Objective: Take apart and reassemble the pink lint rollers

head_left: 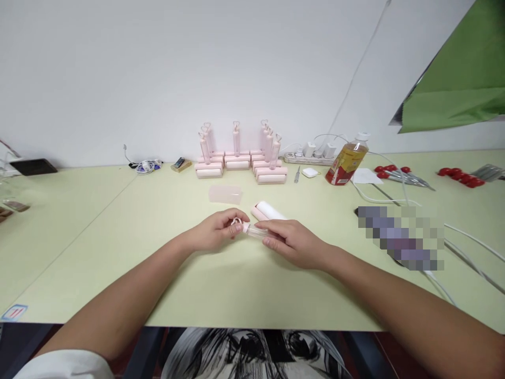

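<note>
My left hand (221,230) pinches the pale pink loop end of a lint roller (256,231), just above the table's middle. Its clear handle runs to the right into my right hand (294,242), whose fingers wrap around it. Behind my right hand lies the white roll with its pink cover (268,210); whether it joins the handle is hidden by the fingers. A flat translucent pink sheet or cover (225,194) rests a little beyond my left hand.
Several pink lint rollers (236,160) stand by the wall, handles upright. To their right are a power strip (305,158), a drink bottle (347,160), red-handled tools (402,173) and white cables (374,200). A bundled cable (145,167) lies back left.
</note>
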`<action>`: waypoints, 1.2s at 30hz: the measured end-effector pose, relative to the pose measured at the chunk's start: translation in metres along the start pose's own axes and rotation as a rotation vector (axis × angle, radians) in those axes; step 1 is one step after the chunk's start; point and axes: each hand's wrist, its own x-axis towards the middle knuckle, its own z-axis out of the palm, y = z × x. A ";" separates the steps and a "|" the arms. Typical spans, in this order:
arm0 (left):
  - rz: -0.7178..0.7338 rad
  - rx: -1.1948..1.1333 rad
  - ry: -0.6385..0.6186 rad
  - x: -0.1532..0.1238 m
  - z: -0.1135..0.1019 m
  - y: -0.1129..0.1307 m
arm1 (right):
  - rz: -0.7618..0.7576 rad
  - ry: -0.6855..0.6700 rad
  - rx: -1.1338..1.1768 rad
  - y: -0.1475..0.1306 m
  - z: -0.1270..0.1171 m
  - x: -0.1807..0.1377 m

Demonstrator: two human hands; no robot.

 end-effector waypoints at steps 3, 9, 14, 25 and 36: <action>0.039 0.282 -0.168 -0.001 0.000 0.002 | -0.040 0.023 -0.011 0.001 0.001 0.000; 0.077 0.631 -0.118 0.001 0.014 0.005 | 0.008 0.105 -0.032 -0.002 -0.002 -0.001; 0.247 0.963 0.069 -0.007 0.057 0.036 | 0.151 0.459 -0.037 0.000 0.000 0.003; 0.888 0.973 -0.297 0.038 0.187 0.037 | 0.226 0.612 0.047 0.026 -0.009 0.010; 0.685 0.528 -0.210 0.033 0.115 0.005 | 0.177 0.585 0.172 0.025 -0.018 0.015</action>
